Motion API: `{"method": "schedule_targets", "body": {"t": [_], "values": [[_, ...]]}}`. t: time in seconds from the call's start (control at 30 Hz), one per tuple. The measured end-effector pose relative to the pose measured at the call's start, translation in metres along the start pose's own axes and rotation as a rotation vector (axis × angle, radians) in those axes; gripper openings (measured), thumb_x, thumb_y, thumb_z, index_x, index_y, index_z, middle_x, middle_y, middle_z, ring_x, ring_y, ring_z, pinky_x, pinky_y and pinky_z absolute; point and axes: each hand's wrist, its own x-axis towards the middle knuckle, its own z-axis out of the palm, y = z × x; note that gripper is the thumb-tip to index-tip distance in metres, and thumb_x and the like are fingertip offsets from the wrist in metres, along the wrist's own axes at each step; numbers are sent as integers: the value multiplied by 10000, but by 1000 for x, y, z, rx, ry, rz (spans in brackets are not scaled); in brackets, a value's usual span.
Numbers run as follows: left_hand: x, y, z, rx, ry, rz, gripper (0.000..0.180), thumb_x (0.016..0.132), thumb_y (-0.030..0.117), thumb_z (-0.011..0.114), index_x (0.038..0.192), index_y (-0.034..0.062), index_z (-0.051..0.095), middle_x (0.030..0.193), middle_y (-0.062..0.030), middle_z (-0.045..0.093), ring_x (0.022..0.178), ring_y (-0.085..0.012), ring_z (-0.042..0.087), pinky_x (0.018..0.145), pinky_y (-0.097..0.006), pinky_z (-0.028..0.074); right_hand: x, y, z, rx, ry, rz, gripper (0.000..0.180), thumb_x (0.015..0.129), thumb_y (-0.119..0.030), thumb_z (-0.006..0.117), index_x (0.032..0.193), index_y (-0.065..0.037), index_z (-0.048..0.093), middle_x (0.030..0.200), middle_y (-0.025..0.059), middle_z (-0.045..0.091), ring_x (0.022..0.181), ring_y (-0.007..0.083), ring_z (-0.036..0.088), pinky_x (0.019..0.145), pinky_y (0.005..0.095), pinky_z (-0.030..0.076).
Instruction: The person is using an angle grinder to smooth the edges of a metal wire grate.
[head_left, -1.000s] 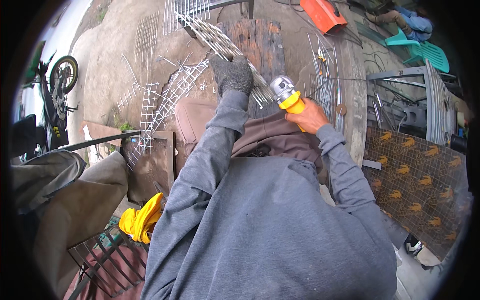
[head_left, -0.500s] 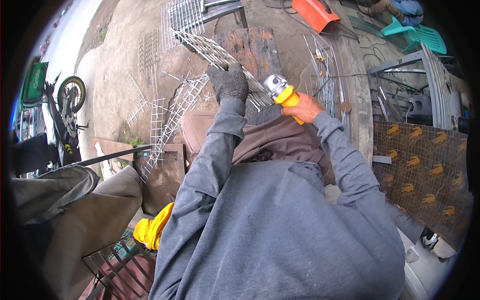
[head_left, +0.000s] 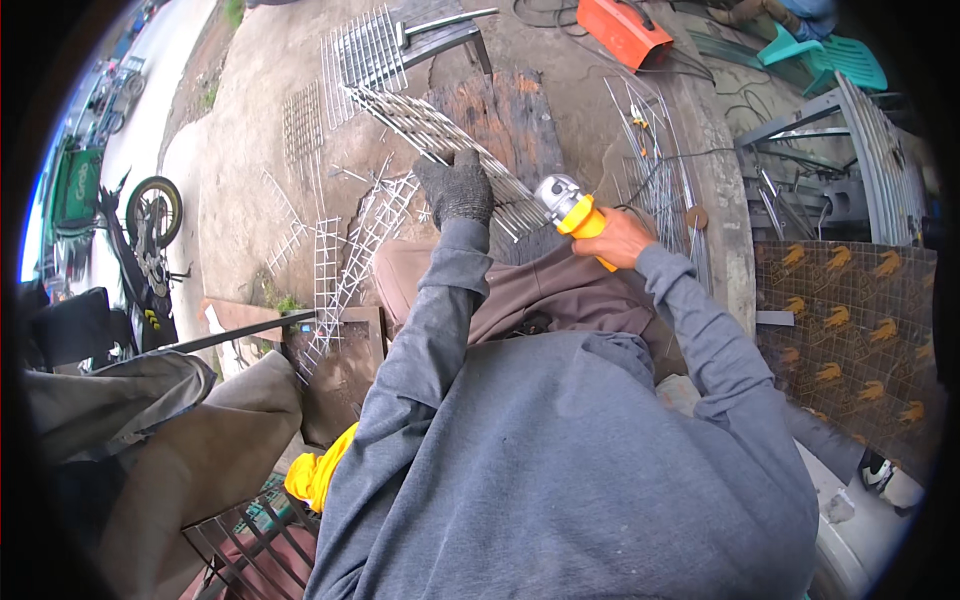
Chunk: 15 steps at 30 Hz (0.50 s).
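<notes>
My left hand [head_left: 456, 188], in a dark knit glove, is closed on a slatted metal grille [head_left: 405, 115]. The grille slants from the upper left down to the right, across a scorched wooden board [head_left: 515, 115]. Bare and closed round the handle, my right hand [head_left: 620, 240] holds a yellow angle grinder [head_left: 578, 213] with a silver head. That head is right beside the grille's lower right end; whether it touches cannot be made out. The grinder's disc is hidden from this side.
Cut wire mesh [head_left: 328, 275] lies left of my legs. Beyond the grille stands a small metal table [head_left: 430, 35]. An orange machine [head_left: 625, 35] with cables sits far right, near a green plastic chair [head_left: 835, 60] and a seated person. Thin rods [head_left: 668, 190] lie to the right.
The whole view has shifted slightly, with the scene sitting a little lower and to the right. Both hands keep their holds on the grille and the angle grinder.
</notes>
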Motion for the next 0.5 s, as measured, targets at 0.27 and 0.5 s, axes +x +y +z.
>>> {"method": "schedule_targets", "body": {"t": [0.27, 0.5], "values": [[6, -10, -1, 20, 10, 35, 379, 866, 208, 684, 1138, -8, 531, 1052, -218, 655, 970, -358, 674, 910, -443, 514, 27, -26, 0, 51, 8, -25, 721, 670, -507, 776, 1187, -17, 663, 1162, 229, 709, 1082, 403, 678, 939, 439, 539], [14, -27, -3, 14, 24, 43, 367, 867, 187, 661, 1152, -7, 533, 1049, -220, 661, 994, -367, 672, 920, -442, 511, 65, -42, 13, 10, 67, -32, 699, 687, -510, 783, 1169, -14, 680, 1116, 210, 720, 1028, 365, 691, 917, 416, 537]]}}
